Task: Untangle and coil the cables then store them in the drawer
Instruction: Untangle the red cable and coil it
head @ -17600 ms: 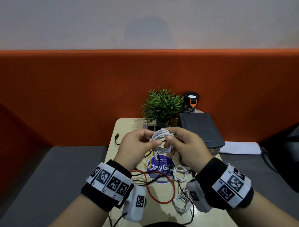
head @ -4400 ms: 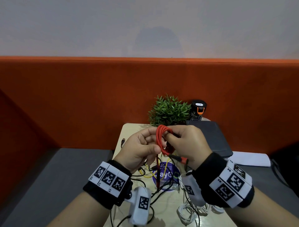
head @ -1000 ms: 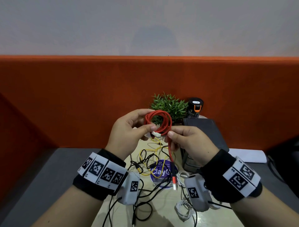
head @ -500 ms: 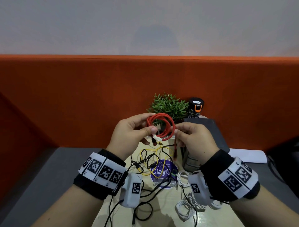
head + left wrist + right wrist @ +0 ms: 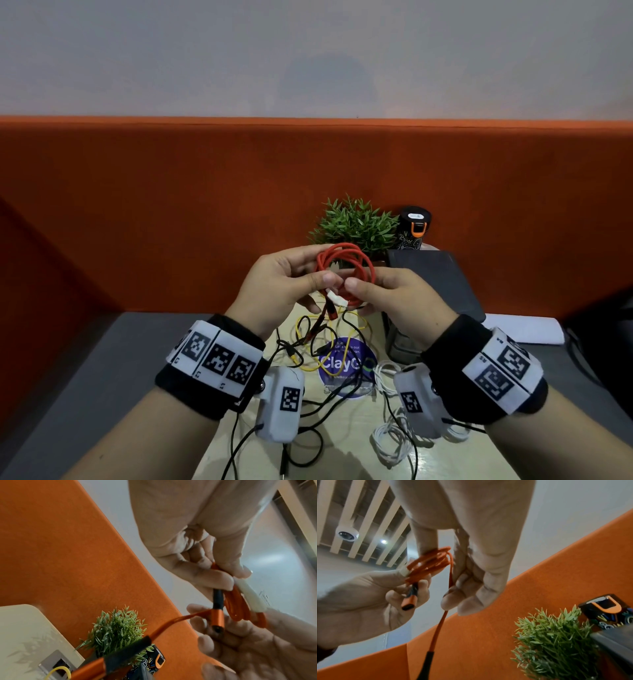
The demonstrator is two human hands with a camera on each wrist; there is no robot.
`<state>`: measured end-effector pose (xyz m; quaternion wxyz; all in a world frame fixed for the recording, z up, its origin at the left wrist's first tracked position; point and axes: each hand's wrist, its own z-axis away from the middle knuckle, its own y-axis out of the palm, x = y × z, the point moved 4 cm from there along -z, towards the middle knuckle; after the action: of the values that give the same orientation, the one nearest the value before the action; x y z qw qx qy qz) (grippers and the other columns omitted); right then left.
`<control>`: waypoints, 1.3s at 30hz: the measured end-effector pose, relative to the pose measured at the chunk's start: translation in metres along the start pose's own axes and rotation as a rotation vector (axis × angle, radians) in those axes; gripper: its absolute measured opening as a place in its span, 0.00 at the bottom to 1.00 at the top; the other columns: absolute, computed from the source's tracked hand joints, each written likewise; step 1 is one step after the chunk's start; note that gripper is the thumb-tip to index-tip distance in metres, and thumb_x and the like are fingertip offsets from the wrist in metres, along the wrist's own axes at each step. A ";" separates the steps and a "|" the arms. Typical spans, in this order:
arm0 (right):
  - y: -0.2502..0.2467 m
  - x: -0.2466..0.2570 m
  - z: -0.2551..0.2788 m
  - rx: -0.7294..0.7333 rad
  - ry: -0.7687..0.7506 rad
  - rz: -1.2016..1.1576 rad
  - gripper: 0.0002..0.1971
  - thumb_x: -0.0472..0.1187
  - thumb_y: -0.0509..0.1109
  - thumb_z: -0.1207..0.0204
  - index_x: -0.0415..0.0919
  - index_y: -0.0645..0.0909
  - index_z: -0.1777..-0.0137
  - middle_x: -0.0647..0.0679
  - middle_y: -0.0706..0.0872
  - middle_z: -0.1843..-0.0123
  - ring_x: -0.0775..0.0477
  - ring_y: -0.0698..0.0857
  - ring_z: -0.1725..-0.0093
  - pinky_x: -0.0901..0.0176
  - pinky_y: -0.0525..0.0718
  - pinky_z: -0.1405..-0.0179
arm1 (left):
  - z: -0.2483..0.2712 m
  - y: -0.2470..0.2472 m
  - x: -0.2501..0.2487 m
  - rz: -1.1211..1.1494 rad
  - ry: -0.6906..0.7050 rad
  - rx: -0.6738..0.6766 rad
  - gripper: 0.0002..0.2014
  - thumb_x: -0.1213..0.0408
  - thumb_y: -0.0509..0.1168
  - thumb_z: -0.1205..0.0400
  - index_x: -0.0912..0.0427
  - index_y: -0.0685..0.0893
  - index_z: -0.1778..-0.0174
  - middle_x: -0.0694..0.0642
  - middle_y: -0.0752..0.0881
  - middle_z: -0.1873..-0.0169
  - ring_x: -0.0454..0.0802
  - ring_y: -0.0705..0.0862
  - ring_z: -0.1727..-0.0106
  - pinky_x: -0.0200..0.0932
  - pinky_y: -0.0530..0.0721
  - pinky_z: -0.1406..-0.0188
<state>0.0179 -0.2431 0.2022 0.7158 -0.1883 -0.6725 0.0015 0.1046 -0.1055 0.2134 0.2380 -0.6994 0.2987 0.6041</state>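
Note:
A red cable (image 5: 346, 267) is wound into a small coil and held up above the table in both hands. My left hand (image 5: 308, 274) pinches the coil's left side, thumb on top. My right hand (image 5: 371, 291) grips the right side, its thumb by a white tie (image 5: 337, 298) on the coil. The left wrist view shows the coil (image 5: 238, 605), the tie (image 5: 250, 596) and an orange-and-black plug (image 5: 217, 615) under my left fingers. In the right wrist view a loose tail (image 5: 440, 626) hangs below the coil (image 5: 429, 562). The dark grey drawer unit (image 5: 435, 284) stands at the right.
On the table (image 5: 363, 445) lie tangled black and yellow cables (image 5: 325, 342) over a round purple sticker (image 5: 342, 366), with white cable bundles (image 5: 394, 435) near the front right. A small green plant (image 5: 356, 226) and a black-orange bottle (image 5: 414, 228) stand at the back.
The hanging tail of the red cable has been drawn up into the coil. My right hand has closed in on the left, and its thumb now lies by the white tie.

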 end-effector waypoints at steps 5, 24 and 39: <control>0.003 -0.007 -0.003 -0.100 0.028 -0.246 0.07 0.34 0.69 0.23 0.39 0.89 0.51 0.40 0.91 0.58 0.49 0.86 0.60 0.57 0.82 0.61 | -0.003 0.001 0.001 -0.076 0.008 0.002 0.18 0.73 0.73 0.28 0.54 0.87 0.43 0.59 0.90 0.61 0.51 0.88 0.62 0.41 0.84 0.77; 0.007 -0.009 -0.003 0.096 0.143 -0.721 0.08 0.40 0.61 0.38 0.40 0.69 0.75 0.44 0.76 0.68 0.49 0.79 0.65 0.49 0.74 0.55 | -0.007 0.009 0.006 -0.370 0.157 -0.136 0.16 0.71 0.73 0.25 0.48 0.87 0.46 0.45 0.83 0.61 0.33 0.82 0.57 0.24 0.76 0.54; 0.001 -0.005 0.002 -0.078 0.095 -0.297 0.16 0.19 0.65 0.26 0.36 0.85 0.47 0.42 0.87 0.62 0.48 0.80 0.76 0.60 0.82 0.75 | -0.005 -0.003 -0.006 -0.484 0.259 -0.271 0.15 0.71 0.76 0.29 0.43 0.90 0.55 0.43 0.82 0.65 0.36 0.82 0.60 0.24 0.76 0.59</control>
<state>0.0157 -0.2428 0.1975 0.7314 -0.1144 -0.6577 -0.1395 0.1095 -0.1066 0.2199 0.2394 -0.8469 0.0681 0.4699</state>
